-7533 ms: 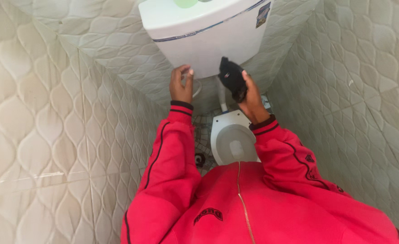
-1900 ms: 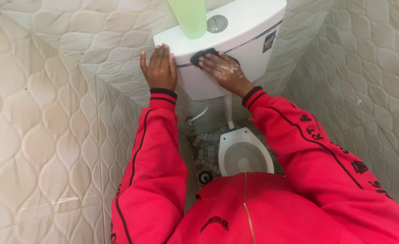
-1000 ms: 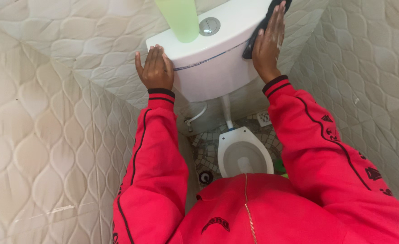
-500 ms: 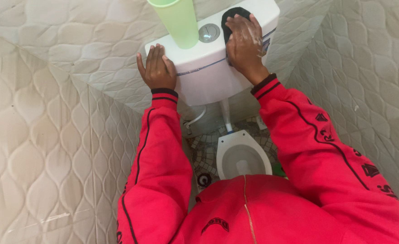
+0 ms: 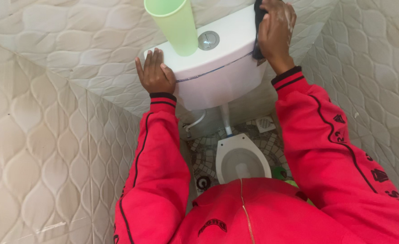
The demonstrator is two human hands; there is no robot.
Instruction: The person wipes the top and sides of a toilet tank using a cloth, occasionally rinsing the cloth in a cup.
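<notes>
Both arms reach forward and up, sleeved in bright red tracksuit fabric with thin black piping and black-striped cuffs. The left hand (image 5: 155, 72) lies flat, palm down, fingers together and pointing away from the body, thumb tucked along the side — it presses on the left corner of the white ceramic toilet cistern (image 5: 217, 74). The left arm is nearly straight from shoulder to wrist. The right hand (image 5: 276, 28) is at the cistern's right end, higher than the left, its back toward the camera, fingers curled and closed around a dark cloth (image 5: 258, 27) — the wrist bent slightly, the right forearm sloping down to a bent elbow.
</notes>
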